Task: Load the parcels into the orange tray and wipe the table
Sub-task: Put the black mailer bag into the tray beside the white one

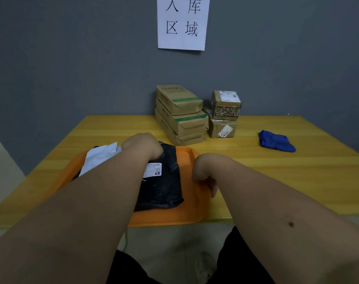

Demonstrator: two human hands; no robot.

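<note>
Two parcels lie in the orange tray [186, 210] at the table's [277, 181] near edge: a black mailer [164, 185] and a white one [98, 156]. The left hand [141, 146] rests on them, grip hidden; the right hand [203, 173] hangs loosely curled, empty. Three stacked brown envelopes [180, 113], two boxes [224, 115] and one blue cloth [276, 141] sit behind bare tabletop.

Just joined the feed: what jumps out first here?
The orange tray at the near table edge holds a black parcel, with the left hand on its far end. Brown boxes stand stacked against the wall, and a blue cloth lies to their right.
</note>
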